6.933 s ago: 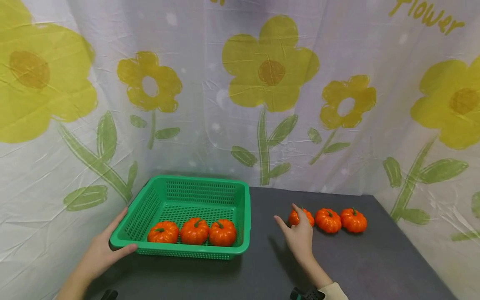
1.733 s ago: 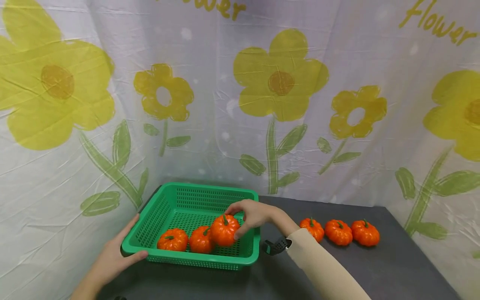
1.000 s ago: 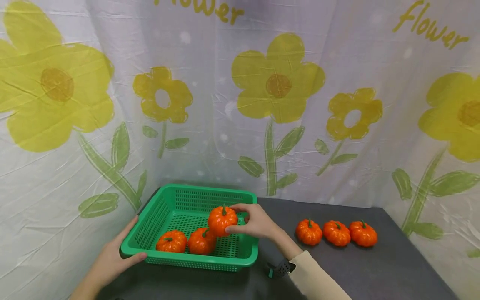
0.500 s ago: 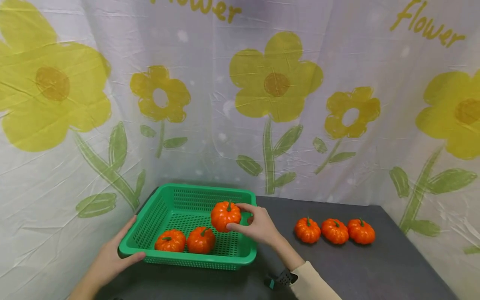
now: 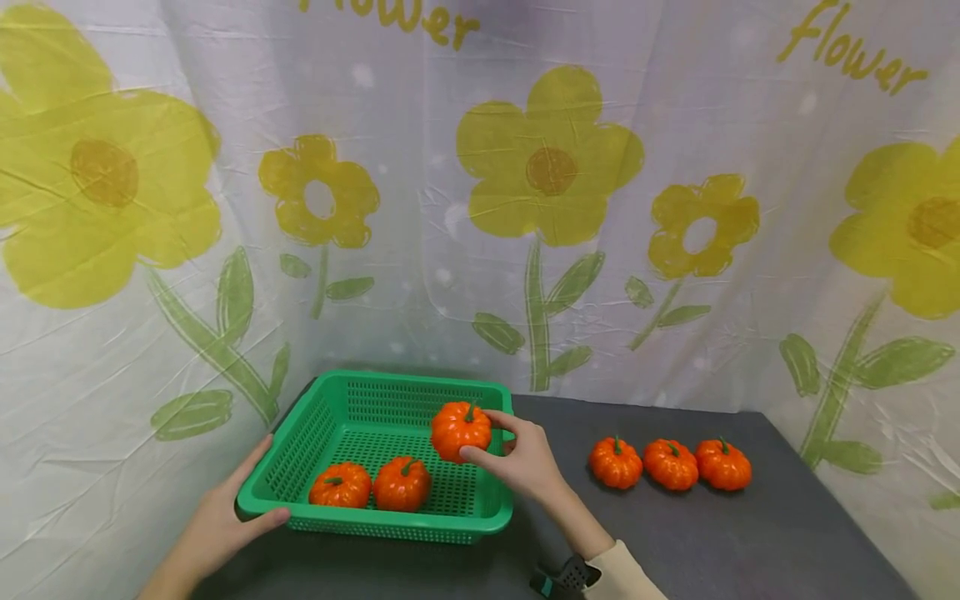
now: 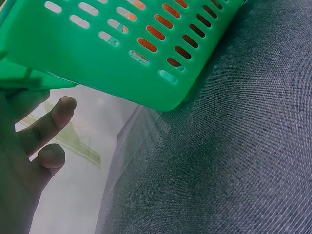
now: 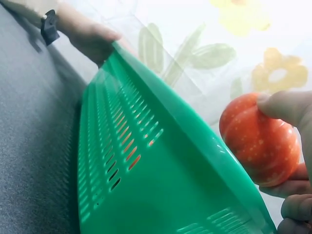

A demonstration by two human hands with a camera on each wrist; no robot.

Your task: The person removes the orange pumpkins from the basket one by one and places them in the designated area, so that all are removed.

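The right hand (image 5: 525, 458) pinches a small orange pumpkin (image 5: 457, 432) between thumb and fingers, above the right part of a green plastic basket (image 5: 375, 519). The left hand (image 5: 217, 521) is spread at the basket's near left corner. Two pumpkins (image 5: 402, 483) sit inside, near the front wall; three more pumpkins (image 5: 671, 465) lie in a row on the dark table (image 5: 675, 542).

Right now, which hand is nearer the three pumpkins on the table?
Right. The right hand, pinching another pumpkin above the basket, is left of those three pumpkins; the left hand is farther left, at the basket's left end.
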